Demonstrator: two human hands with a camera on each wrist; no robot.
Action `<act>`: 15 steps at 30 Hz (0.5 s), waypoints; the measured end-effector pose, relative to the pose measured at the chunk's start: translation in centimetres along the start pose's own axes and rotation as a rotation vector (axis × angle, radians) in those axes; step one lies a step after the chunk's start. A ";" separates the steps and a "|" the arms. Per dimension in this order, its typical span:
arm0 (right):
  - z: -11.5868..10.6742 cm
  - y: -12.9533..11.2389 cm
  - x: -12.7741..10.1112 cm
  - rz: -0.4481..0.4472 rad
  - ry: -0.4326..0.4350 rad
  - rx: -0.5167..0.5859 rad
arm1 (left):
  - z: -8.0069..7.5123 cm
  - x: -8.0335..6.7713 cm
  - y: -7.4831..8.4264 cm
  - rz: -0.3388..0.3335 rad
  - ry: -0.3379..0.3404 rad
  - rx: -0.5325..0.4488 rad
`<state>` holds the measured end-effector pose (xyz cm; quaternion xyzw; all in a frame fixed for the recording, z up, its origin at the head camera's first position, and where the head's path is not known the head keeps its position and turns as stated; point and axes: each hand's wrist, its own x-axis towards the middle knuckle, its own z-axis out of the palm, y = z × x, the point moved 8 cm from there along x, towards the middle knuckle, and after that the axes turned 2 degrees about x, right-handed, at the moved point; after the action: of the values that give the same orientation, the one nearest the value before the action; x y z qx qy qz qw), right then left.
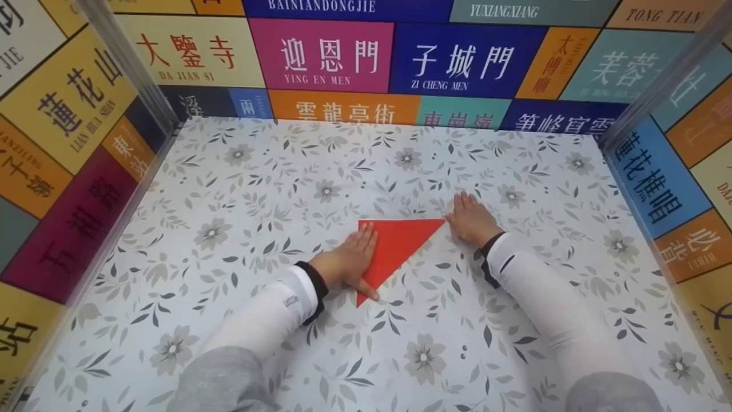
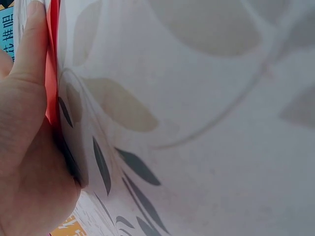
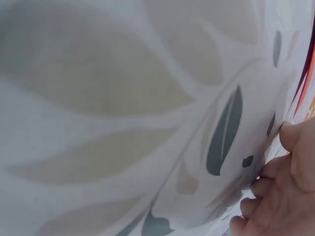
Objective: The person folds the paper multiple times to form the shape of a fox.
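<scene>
A red paper (image 1: 394, 243) folded into a triangle lies flat on the flower-patterned table (image 1: 286, 189). My left hand (image 1: 350, 260) lies flat on the triangle's left edge with straight fingers, thumb along the lower edge. My right hand (image 1: 470, 218) rests flat on the table and touches the triangle's right corner. In the left wrist view the thumb of my left hand (image 2: 27, 73) presses the red paper (image 2: 51, 59) against the table. The right wrist view shows my right hand (image 3: 280, 191) on the table with a sliver of the red paper (image 3: 307, 73) at the right edge.
Colourful sign-printed walls (image 1: 343, 54) enclose the table on the back, left and right. Metal posts (image 1: 128, 63) stand at the back corners. White sleeves with black cuffs (image 1: 311, 283) cover both forearms.
</scene>
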<state>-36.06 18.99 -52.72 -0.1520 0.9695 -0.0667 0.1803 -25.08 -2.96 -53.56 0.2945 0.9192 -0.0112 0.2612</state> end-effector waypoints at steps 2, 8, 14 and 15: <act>0.0 0.1 -0.3 0.011 0.014 0.038 | 0.1 0.0 0.1 0.002 0.000 0.001; 0.4 -0.7 -1.4 -0.032 0.048 0.216 | 0.3 -0.4 0.4 0.008 0.001 0.016; 0.3 -2.5 -2.4 -0.059 0.112 0.170 | 0.0 -0.1 0.2 0.009 0.008 0.023; 0.2 -2.7 -2.5 -0.061 0.120 0.164 | -0.1 -0.1 0.2 0.007 0.006 0.018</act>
<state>-33.05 17.24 -51.58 -0.1617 0.9648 -0.1603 0.1319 -24.96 -2.81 -53.45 0.3001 0.9187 -0.0175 0.2561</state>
